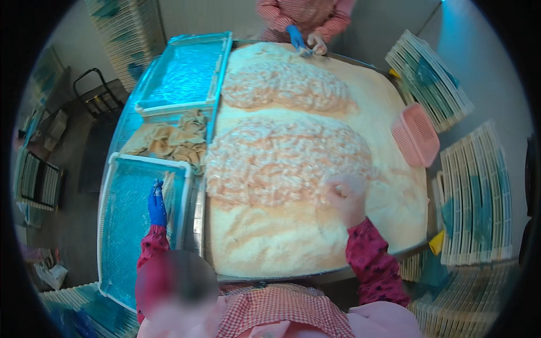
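Note:
My left hand (pixel 157 204), in a blue glove, hangs over the near mesh tray (pixel 127 225), blue with a white frame. Its fingers are pressed together at the tips; I cannot make out whether something small is between them. My right hand (pixel 346 197), pale and smeared by motion, is at the near right edge of a large heap of wet, glistening pinkish pieces (pixel 287 158). Their kind is not clear. How its fingers are set cannot be made out. Pale crumb-like powder (pixel 293 242) spreads over the table under and around the heap.
Across the table a person (pixel 304 25) works with gloved hands beside a second heap (pixel 287 84). A far tray (pixel 183 70) and crumpled tan cloths (pixel 174 138) lie at left. A pink basket (pixel 414 135) sits at the right edge, near stacked trays (pixel 476 194). A cart (pixel 98 93) stands far left.

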`<state>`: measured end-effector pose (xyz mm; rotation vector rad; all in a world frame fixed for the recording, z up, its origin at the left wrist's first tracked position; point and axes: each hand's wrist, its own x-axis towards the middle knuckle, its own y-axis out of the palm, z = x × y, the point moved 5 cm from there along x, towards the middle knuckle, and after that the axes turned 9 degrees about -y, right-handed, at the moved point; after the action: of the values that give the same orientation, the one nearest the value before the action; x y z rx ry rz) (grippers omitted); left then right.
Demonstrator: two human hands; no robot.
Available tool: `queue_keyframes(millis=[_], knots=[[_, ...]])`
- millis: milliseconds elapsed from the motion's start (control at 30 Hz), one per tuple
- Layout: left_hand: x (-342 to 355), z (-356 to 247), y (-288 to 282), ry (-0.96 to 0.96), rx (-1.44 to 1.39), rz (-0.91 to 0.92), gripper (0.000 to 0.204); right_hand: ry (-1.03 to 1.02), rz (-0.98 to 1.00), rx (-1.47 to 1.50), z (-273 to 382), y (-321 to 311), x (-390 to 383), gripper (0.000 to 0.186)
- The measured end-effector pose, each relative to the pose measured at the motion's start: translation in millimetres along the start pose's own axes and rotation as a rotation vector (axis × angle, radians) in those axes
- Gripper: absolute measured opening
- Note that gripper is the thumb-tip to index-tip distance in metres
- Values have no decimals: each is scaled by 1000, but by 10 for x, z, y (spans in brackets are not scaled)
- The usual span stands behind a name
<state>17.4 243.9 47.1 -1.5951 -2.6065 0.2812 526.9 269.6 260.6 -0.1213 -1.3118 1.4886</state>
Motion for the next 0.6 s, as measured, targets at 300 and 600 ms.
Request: queue_keyframes(millis=[300, 600], knots=[[-1976, -1417, 1933, 413, 407, 786, 67, 405, 53, 27, -10, -14, -1467, 28], [-2339, -1354, 3010, 659, 606, 704, 48, 149, -12, -226, -11, 188, -747, 20]])
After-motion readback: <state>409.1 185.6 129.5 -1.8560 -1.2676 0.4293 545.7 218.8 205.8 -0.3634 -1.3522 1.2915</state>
